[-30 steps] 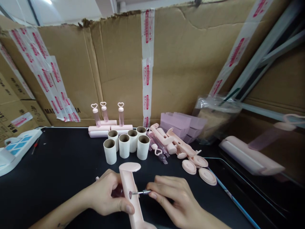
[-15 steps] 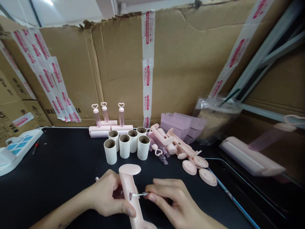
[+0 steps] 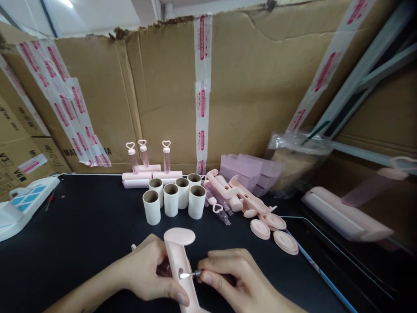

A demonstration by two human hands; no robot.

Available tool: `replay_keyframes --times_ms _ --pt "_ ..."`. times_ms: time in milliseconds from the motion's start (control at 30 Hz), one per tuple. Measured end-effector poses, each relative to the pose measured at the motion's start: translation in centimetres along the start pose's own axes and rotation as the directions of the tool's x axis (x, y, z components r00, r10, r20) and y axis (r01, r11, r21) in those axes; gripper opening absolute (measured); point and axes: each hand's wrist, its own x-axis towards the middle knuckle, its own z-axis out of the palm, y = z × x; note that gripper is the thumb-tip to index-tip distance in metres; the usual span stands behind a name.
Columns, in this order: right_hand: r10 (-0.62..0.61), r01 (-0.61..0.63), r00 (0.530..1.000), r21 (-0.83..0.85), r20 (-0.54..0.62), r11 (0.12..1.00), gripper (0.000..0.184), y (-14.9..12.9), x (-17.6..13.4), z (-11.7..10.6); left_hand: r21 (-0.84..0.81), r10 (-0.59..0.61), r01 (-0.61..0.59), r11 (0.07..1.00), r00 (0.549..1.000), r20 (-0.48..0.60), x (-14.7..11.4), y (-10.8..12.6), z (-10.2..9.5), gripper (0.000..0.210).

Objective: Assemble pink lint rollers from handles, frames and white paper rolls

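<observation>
My left hand (image 3: 148,269) is closed around a pale pink plastic frame (image 3: 184,261), a long trough with a rounded end flange, held upright and slightly tilted. Part of a clear purplish tube shows behind the frame, under my left fingers. Pinched in my right hand (image 3: 234,276) is a slim metal tool with a small flat blade (image 3: 185,275). The blade tip is at a dark hole in the frame's inner wall; whether it touches the rim I cannot tell. My right fingertips stay a little right of the frame.
Several white rolls with cardboard cores (image 3: 197,204) stand beyond my hands. Behind them, pink rollers (image 3: 166,174) carry upright heart-topped handles. Rightward lie more pink frames (image 3: 249,198), round pink discs (image 3: 286,242) and purple covers (image 3: 247,169). A cardboard wall (image 3: 156,95) closes off the back.
The frame has shifted slightly down and right with my left hand. The blade has turned so its flat face shows brighter at the hole, and my right hand sits a little lower.
</observation>
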Motion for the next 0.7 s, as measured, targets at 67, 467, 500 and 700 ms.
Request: replay_keyframes --times_ms 67,467,500,700 --pt "-0.015 0.014 0.999 -0.040 -0.032 0.999 0.032 -0.1 0.0 -0.1 -0.012 -0.004 0.004 1.000 1.000 -0.015 -0.1 0.1 0.0 0.048" --pt "-0.216 0.131 0.962 -0.408 -0.169 0.903 0.016 0.6 -0.5 -2.0 0.030 -0.110 0.109 0.994 0.994 0.017 0.1 1.3 -0.5 0.051" --pt "-0.225 0.135 0.961 -0.439 -0.161 0.888 0.015 0.6 -0.5 -1.9 0.044 -0.110 0.110 0.993 0.994 0.014 0.2 1.3 -0.5 0.050" --pt "-0.250 0.136 0.958 -0.550 -0.139 0.824 0.016 0.5 -0.6 -1.7 0.135 -0.090 0.091 0.987 0.996 -0.013 0.2 0.9 -0.3 0.047"
